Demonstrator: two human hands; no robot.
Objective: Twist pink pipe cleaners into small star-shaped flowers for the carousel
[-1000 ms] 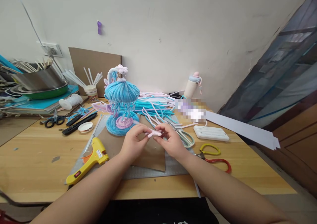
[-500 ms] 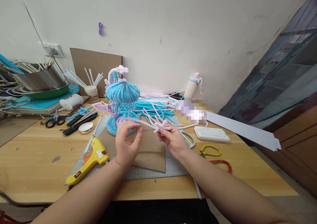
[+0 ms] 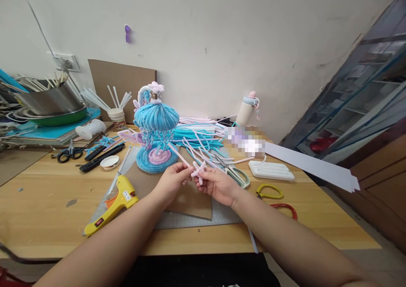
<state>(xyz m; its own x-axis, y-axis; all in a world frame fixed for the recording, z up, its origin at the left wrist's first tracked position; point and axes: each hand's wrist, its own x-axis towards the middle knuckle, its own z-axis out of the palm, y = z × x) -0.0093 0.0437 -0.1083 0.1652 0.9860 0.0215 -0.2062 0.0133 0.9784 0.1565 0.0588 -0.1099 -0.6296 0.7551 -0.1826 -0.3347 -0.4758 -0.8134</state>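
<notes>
At the centre of the frame, over the cardboard sheet [image 3: 193, 203] on the surface [image 3: 47, 206], the left hand [image 3: 173, 181] has closed back in beside the right hand [image 3: 217, 186], both now pinching the pink pipe cleaner [image 3: 199, 169], its looped star between their fingertips.

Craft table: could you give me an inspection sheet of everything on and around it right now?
Surface: wooden table, with a cardboard sheet on a grey mat in the middle.
Job's things: pink pipe-cleaner star, its long stem pointing towards the blue ornament.
Clutter: yellow glue gun, black scissors, green scissors, blue pipe-cleaner pile, cup of sticks.
Grippers: left hand and right hand both pinch the star with their fingers.
Cables: dark cable at the table's near left edge; thin wire above the wall socket.
Surroundings: white wall behind; shelves at the right.
</notes>
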